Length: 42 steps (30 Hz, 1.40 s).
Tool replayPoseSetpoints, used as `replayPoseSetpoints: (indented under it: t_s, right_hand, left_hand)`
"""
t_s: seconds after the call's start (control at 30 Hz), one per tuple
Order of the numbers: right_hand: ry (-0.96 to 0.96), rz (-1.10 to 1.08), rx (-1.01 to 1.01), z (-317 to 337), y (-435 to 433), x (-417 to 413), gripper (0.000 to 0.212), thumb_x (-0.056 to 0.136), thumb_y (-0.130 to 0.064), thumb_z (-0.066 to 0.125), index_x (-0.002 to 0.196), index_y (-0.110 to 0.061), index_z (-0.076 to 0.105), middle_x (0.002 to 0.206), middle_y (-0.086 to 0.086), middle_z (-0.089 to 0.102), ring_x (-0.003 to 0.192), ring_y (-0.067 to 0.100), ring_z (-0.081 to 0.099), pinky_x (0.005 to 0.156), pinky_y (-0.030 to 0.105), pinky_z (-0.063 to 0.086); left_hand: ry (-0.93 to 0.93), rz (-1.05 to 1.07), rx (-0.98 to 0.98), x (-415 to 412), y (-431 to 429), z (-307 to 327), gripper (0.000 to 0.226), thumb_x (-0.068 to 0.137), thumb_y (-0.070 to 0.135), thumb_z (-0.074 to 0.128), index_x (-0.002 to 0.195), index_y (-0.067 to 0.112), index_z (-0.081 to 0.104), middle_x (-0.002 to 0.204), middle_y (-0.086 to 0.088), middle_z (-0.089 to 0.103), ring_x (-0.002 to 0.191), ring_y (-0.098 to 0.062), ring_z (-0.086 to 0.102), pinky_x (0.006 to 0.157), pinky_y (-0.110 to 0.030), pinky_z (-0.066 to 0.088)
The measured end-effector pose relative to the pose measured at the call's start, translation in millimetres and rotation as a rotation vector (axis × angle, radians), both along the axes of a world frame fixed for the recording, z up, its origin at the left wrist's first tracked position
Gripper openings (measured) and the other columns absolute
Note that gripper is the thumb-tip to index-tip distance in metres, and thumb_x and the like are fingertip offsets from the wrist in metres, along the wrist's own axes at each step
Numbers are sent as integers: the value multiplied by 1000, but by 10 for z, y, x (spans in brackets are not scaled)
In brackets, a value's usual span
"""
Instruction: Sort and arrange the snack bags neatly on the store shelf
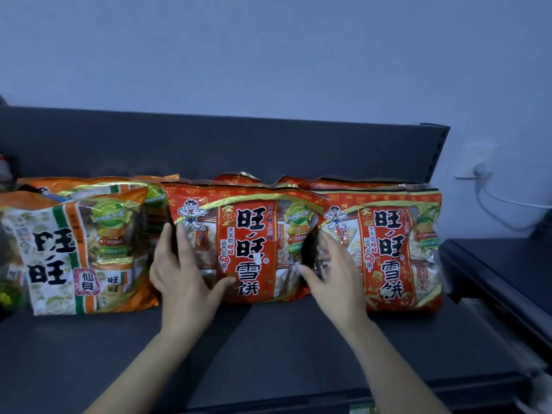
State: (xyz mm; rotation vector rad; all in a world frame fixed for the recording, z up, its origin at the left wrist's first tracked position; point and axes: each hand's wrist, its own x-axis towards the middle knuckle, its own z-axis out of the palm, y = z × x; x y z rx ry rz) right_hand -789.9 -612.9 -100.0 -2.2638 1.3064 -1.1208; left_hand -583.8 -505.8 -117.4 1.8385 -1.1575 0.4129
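Tidying of middle red bag (248,243), upright on shelf (268,339) between orange bag (74,258) and right red bag (388,249). Left grip (182,276) flat-fingered along its left edge, thumb on front; right grip (334,282) spread wide by its right edge, clasping nothing, probably to square it up.

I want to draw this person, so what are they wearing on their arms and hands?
Nothing that shows. The left hand and the right hand are bare: no gloves, rings or bracelets. The left forearm and right forearm are bare too, with no sleeve or watch in view.
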Motion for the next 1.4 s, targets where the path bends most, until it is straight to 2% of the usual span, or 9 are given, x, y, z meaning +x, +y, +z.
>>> replayPoseSetpoints:
  t_s: [0.1, 0.2, 0.43, 0.57, 0.7, 0.8, 1.1, 1.27, 1.4]
  right_hand:
    - [-34, -102, -94, 108, -97, -229, 69, 83, -35, 74, 142, -19, 43, 133, -1, 53, 124, 20, 49, 102, 41, 44]
    - [-14, -208, -138, 139, -193, -489, 75, 78, -35, 79, 141, -12, 44, 134, 7, 50, 126, 25, 44, 103, 40, 39]
    - [40, -366, 94, 15, -498, -1109, 127, 58, -63, 81, 153, -16, 11, 153, 17, 24, 140, 37, 25, 110, 60, 29]
    - [-40, -331, 378, -9, -660, -1348, 147, 49, -67, 83, 153, -24, -11, 162, 12, 1, 148, 32, 7, 114, 62, 19]
    - [-102, -213, 335, -79, -740, -1443, 145, 43, -63, 87, 151, -35, -6, 150, 8, 36, 138, 29, 35, 108, 58, 34]
    - [-16, -199, 234, -159, -708, -1436, 132, 58, -47, 89, 152, -32, -2, 142, 9, 42, 130, 28, 43, 102, 52, 44]
    - [164, -159, 174, -152, -724, -1484, 127, 69, -51, 81, 153, -24, -11, 143, 13, 36, 131, 31, 41, 96, 47, 45]
    - [332, -276, 92, -54, -552, -1482, 111, 77, -50, 75, 154, -17, 1, 160, 16, 4, 147, 33, 12, 115, 47, 24]
    - [372, -269, -55, -39, -327, -1434, 97, 81, -45, 73, 152, -18, 13, 161, 11, 8, 149, 29, 4, 118, 45, 16]
  left_hand:
    - [-334, -238, -156, -352, -84, 105, 93, 68, 19, 85, 144, 12, 32, 145, -16, 27, 134, -33, 28, 106, -52, 30]
    - [-335, -508, 19, -757, -262, 100, 75, 76, 21, 79, 141, 9, 42, 137, -11, 42, 127, -26, 38, 103, -44, 41]
    - [127, -492, 529, -1477, -806, 54, 120, 78, 45, 75, 151, 16, -16, 157, -5, 16, 140, -24, 30, 106, -36, 38]
    - [385, -430, 558, -1600, -1028, -39, 133, 74, 41, 80, 146, 20, -29, 140, -8, 50, 111, -23, 59, 88, -37, 53]
    - [370, -354, 421, -1622, -1065, -53, 128, 75, 33, 81, 147, 31, -25, 141, -7, 50, 101, -22, 63, 73, -32, 54]
    - [267, -262, 460, -1612, -1077, -92, 116, 82, 32, 74, 150, 23, -20, 141, -13, 47, 100, -24, 63, 64, -30, 48]
    - [104, -157, 447, -1748, -1047, -117, 100, 87, 27, 69, 152, 3, -3, 153, -15, 25, 138, -28, 33, 104, -32, 38]
    - [25, -156, 449, -1773, -901, -38, 98, 88, 14, 68, 152, 4, -6, 157, -12, 14, 142, -27, 23, 104, -30, 38]
    - [-79, -212, 453, -1725, -699, -5, 88, 92, 18, 61, 153, 7, -1, 156, -10, 15, 143, -26, 19, 107, -31, 36]
